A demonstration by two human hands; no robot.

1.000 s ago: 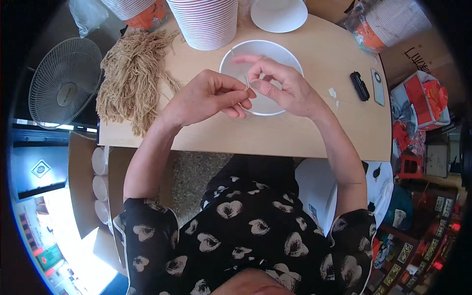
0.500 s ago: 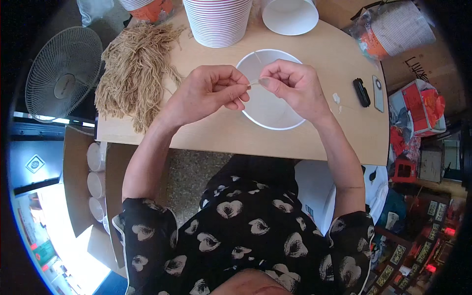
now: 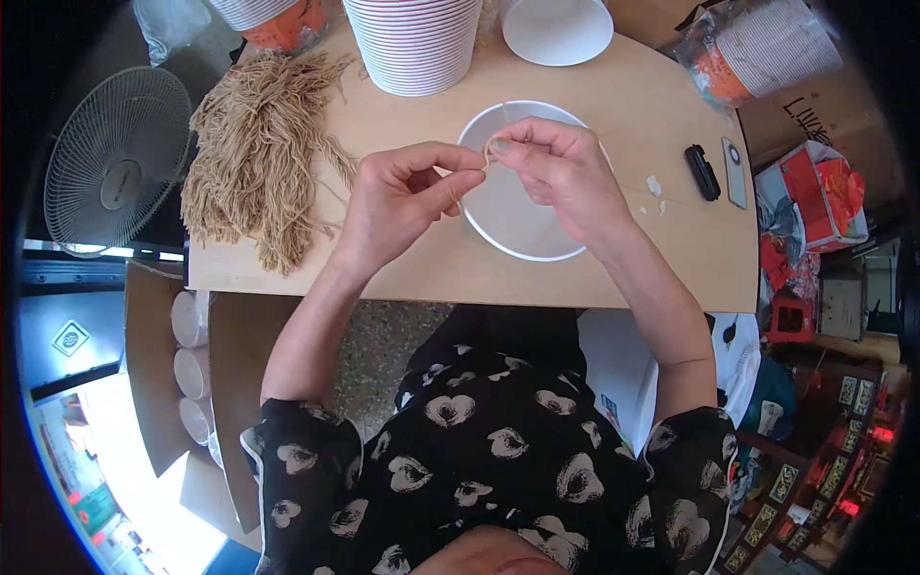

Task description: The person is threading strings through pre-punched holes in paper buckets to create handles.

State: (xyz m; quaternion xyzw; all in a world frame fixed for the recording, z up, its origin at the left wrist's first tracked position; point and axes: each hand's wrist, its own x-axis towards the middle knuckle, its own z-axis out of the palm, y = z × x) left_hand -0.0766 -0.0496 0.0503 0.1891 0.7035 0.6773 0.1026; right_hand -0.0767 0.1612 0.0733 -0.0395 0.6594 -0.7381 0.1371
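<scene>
My left hand (image 3: 402,196) pinches a thin tan string (image 3: 488,151) between thumb and fingers. Opposite it, my right hand (image 3: 567,177) grips the same string, which forms a small loop between the two sets of fingertips. Both hands are raised over the near part of the table, in front of a white round paper tub (image 3: 522,235). The tub's open mouth faces up, and my right hand and wrist cover part of it. To the left lies a thick bundle of tan strings (image 3: 254,158), spread loosely on the tabletop.
A tall stack of white tubs (image 3: 414,48) stands behind, beside another white tub (image 3: 556,29) on its side. A black clip-like object (image 3: 702,172) and a phone-like slab (image 3: 734,172) lie at right. A fan (image 3: 120,163) stands left; an open carton (image 3: 240,383) holds tubs below.
My fingertips have shifted, and a curved loop of the string now shows between them. My left forearm has moved a little to the right. The view has shifted slightly.
</scene>
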